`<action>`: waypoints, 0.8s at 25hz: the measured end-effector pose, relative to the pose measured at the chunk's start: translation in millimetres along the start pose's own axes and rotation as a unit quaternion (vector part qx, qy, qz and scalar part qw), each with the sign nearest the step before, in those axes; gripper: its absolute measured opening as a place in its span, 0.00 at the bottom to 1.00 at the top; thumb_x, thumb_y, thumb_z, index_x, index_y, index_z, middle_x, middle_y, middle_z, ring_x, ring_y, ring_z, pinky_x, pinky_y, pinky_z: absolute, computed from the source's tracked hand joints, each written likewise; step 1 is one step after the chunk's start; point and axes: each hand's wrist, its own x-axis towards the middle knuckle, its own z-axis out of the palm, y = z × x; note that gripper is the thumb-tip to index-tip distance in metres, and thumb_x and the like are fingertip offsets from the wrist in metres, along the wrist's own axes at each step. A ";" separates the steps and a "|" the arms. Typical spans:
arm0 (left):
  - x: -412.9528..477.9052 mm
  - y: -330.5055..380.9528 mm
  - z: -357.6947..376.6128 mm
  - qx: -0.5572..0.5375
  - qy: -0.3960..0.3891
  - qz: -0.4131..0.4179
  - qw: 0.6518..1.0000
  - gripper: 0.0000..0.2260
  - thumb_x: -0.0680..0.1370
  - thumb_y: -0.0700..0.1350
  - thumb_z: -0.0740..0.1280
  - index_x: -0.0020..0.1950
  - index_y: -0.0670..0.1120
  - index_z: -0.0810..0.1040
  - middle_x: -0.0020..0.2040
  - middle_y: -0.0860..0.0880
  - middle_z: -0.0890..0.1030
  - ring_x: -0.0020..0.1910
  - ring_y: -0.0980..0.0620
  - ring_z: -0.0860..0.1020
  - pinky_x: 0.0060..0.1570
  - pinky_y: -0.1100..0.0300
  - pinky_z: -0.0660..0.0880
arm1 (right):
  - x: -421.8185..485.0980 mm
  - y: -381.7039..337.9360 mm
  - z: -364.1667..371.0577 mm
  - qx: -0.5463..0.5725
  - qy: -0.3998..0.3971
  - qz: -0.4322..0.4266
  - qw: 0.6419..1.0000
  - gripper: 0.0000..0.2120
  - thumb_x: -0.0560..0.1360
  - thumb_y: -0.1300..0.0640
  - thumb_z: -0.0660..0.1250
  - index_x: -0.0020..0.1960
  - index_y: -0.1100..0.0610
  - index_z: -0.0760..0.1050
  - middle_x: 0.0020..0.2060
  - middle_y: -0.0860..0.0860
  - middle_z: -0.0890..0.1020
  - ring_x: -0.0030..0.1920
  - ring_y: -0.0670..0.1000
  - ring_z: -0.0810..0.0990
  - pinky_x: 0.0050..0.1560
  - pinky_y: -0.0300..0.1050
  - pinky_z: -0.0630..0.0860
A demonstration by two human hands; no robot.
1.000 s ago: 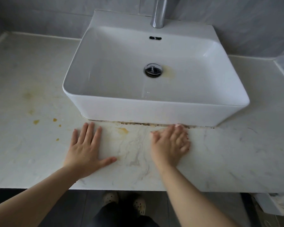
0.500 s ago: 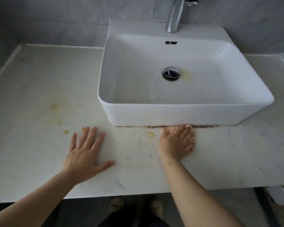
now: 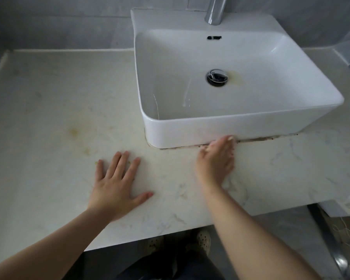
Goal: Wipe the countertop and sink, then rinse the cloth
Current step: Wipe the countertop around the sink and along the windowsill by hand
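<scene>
Ok, scene: white marble-look countertop seen from above, grey tiled wall behind, 2 bare hands on it.
Left hand: flat on the countertop, palm down, 5 digits straight and spread, thumb out to the right; released, grasping nothing; near the front edge, left of the sink.
Right hand: motion-blurred; on the countertop just in front of the sink, fingers roughly straight and close together, fingertips touching the seam at the sink's base; released as far as the blur allows.
Sink: white rectangular vessel basin, sitting on the countertop right of centre, back ledge against the wall.
Drain: chrome pop-up plug, middle of the basin floor.
Basin stain: yellowish patch just right of the drain.
Overflow slot: dark, on the basin's back wall, above the drain.
Faucet: chrome, on the sink's back ledge, only the lower part in view.
Seam grime: dark line along the foot of the sink's front wall, running right from the right hand's fingertips.
Counter stains: yellow-brown blotches left of the sink, beyond the left hand.
Clogs: 2, light and perforated, on the dark floor below the front edge, between the forearms.
</scene>
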 end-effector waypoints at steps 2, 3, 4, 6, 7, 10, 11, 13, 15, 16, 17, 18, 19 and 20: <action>1.0 -0.9 1.5 -0.001 0.007 0.000 1.000 0.40 0.71 0.73 0.44 0.73 0.48 0.62 0.73 0.42 0.65 0.73 0.46 0.56 0.68 0.44 0.46 | -53.8 -20.1 18.5 -0.025 -0.029 -0.197 0.980 0.35 0.71 0.50 0.49 0.76 0.62 0.52 0.73 0.59 0.63 0.73 0.57 0.63 0.72 0.56 0.54; 0.8 -1.2 1.6 0.001 0.005 0.002 1.000 0.40 0.71 0.73 0.44 0.73 0.47 0.63 0.72 0.41 0.65 0.73 0.45 0.57 0.68 0.44 0.47 | -76.6 -20.1 25.5 -0.036 -0.066 -0.313 0.947 0.34 0.71 0.50 0.51 0.75 0.61 0.54 0.71 0.57 0.68 0.71 0.56 0.66 0.71 0.56 0.55; 0.3 -0.8 1.5 0.002 0.003 0.004 1.000 0.41 0.71 0.73 0.44 0.73 0.47 0.63 0.73 0.41 0.65 0.73 0.45 0.58 0.68 0.43 0.48 | -85.5 -13.9 25.6 -0.058 -0.100 -0.407 0.906 0.32 0.71 0.50 0.52 0.74 0.59 0.55 0.69 0.56 0.71 0.70 0.56 0.69 0.70 0.54 0.55; 0.0 -0.6 0.0 0.005 0.009 0.007 1.000 0.42 0.70 0.74 0.42 0.74 0.49 0.60 0.74 0.42 0.62 0.74 0.45 0.56 0.69 0.43 0.46 | -56.5 7.3 10.9 -0.093 -0.119 -0.437 0.887 0.32 0.71 0.45 0.51 0.74 0.54 0.56 0.70 0.54 0.71 0.69 0.56 0.69 0.68 0.51 0.53; -0.2 -0.6 -0.7 0.006 0.012 0.007 1.000 0.42 0.70 0.75 0.41 0.75 0.49 0.58 0.75 0.43 0.60 0.75 0.46 0.53 0.69 0.43 0.43 | -33.3 20.5 0.8 -0.115 -0.111 -0.387 0.908 0.33 0.72 0.42 0.48 0.75 0.51 0.55 0.72 0.52 0.67 0.71 0.56 0.65 0.70 0.52 0.51; -0.1 0.4 0.2 0.010 0.020 0.005 1.000 0.42 0.69 0.75 0.41 0.75 0.50 0.58 0.75 0.43 0.59 0.75 0.45 0.53 0.69 0.44 0.41 | 24.4 57.2 -27.5 -0.134 -0.074 -0.180 0.972 0.31 0.76 0.38 0.39 0.77 0.47 0.48 0.77 0.49 0.52 0.76 0.53 0.49 0.75 0.56 0.45; 0.1 0.5 0.5 0.010 0.016 0.006 1.000 0.42 0.70 0.74 0.42 0.75 0.49 0.59 0.75 0.43 0.60 0.75 0.45 0.54 0.69 0.44 0.42 | 23.4 55.1 -27.1 -0.119 -0.063 -0.137 0.981 0.29 0.78 0.39 0.41 0.77 0.47 0.50 0.77 0.49 0.53 0.77 0.52 0.49 0.74 0.56 0.45; 0.4 -0.5 1.5 0.009 0.013 0.008 1.000 0.38 0.72 0.72 0.44 0.74 0.49 0.61 0.73 0.42 0.64 0.73 0.44 0.57 0.68 0.45 0.43 | -12.8 27.9 -10.5 -0.063 -0.025 -0.185 0.980 0.26 0.77 0.43 0.47 0.71 0.50 0.66 0.73 0.51 0.65 0.74 0.54 0.61 0.71 0.54 0.52; 0.2 -2.7 2.3 -0.001 0.030 0.011 0.999 0.33 0.76 0.67 0.44 0.73 0.49 0.62 0.72 0.42 0.66 0.73 0.46 0.57 0.69 0.46 0.44 | -66.6 5.7 11.3 -0.038 -0.057 -0.366 0.928 0.20 0.74 0.47 0.54 0.61 0.50 0.74 0.65 0.50 0.75 0.68 0.55 0.70 0.66 0.53 0.57; 0.0 -3.9 3.1 -0.005 0.038 0.013 0.999 0.30 0.77 0.64 0.45 0.73 0.48 0.63 0.72 0.42 0.67 0.72 0.46 0.56 0.69 0.47 0.44 | -82.0 6.9 15.5 -0.056 -0.080 -0.445 0.890 0.18 0.74 0.49 0.55 0.61 0.49 0.73 0.65 0.49 0.76 0.67 0.55 0.70 0.65 0.54 0.57; 0.5 -4.8 3.3 -0.011 0.045 0.013 0.999 0.28 0.77 0.61 0.47 0.72 0.49 0.64 0.72 0.42 0.67 0.72 0.46 0.56 0.69 0.47 0.45 | -74.3 15.3 13.0 -0.086 -0.086 -0.479 0.869 0.18 0.74 0.49 0.55 0.63 0.48 0.71 0.66 0.49 0.74 0.68 0.55 0.69 0.66 0.55 0.58; 0.5 -4.9 3.6 -0.015 0.051 0.011 0.999 0.27 0.77 0.59 0.49 0.72 0.49 0.64 0.72 0.42 0.67 0.72 0.46 0.56 0.69 0.46 0.46 | -50.1 27.5 4.0 -0.102 -0.076 -0.463 0.877 0.20 0.74 0.48 0.54 0.65 0.48 0.69 0.67 0.50 0.73 0.68 0.56 0.68 0.67 0.56 0.60; 0.7 -4.7 4.1 -0.015 0.056 0.009 0.998 0.27 0.76 0.58 0.50 0.72 0.49 0.64 0.72 0.42 0.67 0.72 0.46 0.57 0.69 0.46 0.47 | -23.6 43.9 -5.2 -0.120 -0.059 -0.396 0.908 0.23 0.74 0.47 0.52 0.67 0.49 0.68 0.68 0.51 0.71 0.69 0.57 0.67 0.67 0.59 0.61; 0.9 -4.0 4.4 -0.013 0.058 0.007 0.998 0.27 0.76 0.58 0.50 0.72 0.49 0.65 0.72 0.43 0.67 0.72 0.46 0.58 0.69 0.45 0.47 | 2.6 58.9 -17.6 -0.136 -0.039 -0.304 0.942 0.25 0.74 0.46 0.50 0.69 0.49 0.67 0.70 0.53 0.69 0.70 0.58 0.65 0.68 0.61 0.61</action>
